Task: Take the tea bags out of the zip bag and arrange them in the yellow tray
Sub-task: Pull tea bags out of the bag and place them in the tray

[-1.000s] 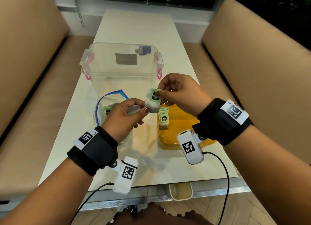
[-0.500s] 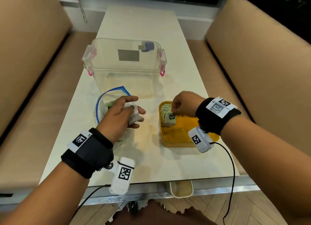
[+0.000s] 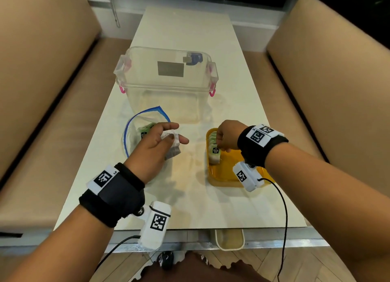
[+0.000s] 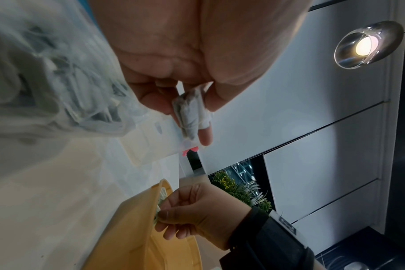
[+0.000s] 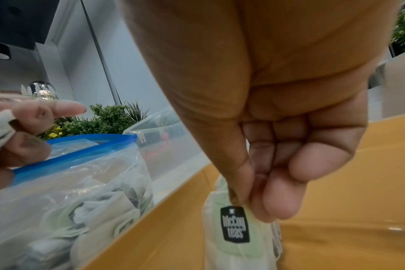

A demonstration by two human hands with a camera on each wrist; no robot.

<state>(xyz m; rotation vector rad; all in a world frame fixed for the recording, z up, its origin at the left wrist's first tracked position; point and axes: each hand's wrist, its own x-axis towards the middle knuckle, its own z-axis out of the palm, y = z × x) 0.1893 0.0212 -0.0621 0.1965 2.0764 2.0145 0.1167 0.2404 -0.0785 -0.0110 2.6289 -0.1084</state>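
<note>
The yellow tray [image 3: 223, 177] lies on the table to the right, with a row of tea bags [image 3: 214, 147] standing along its left side. My right hand [image 3: 226, 137] reaches into the tray and pinches the green tag of the front tea bag [image 5: 235, 223]. The clear zip bag [image 3: 137, 134] with a blue rim stands open to the left, with more tea bags inside [image 5: 99, 210]. My left hand [image 3: 160, 143] hovers beside it and holds a few white tea bags [image 4: 190, 113] between thumb and fingers.
A clear plastic storage box [image 3: 166, 83] with pink latches stands behind the zip bag and tray. Tan sofa seats [image 3: 329, 87] flank the narrow white table [image 3: 190, 205]. A small cream bin [image 3: 229, 238] hangs under the near table edge.
My right hand carried one tea bag from mid-air down into the tray and set it at the front of the row. My left hand lowered slightly, still holding its tea bags.
</note>
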